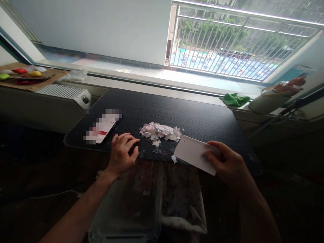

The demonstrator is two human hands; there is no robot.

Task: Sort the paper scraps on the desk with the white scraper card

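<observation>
Your right hand [225,162] has a white card [194,152] pinched firmly between thumb and fingers at the table's [157,101] near edge, its free end angled toward the pile of paper scraps [162,131]. That pile lies between your hands, around the middle of the table's width and somewhat toward the near edge, with a loose scrap [173,159] right by the card's lower left corner. Your left hand [124,150] holds nothing: its fingers are parted and loosely bent over the near edge, left of the pile; you can't tell whether they touch the tabletop. A flat printed item [105,128], partly blurred, lies by the table's near left corner. Below the near edge sits a clear plastic bin [126,209].
</observation>
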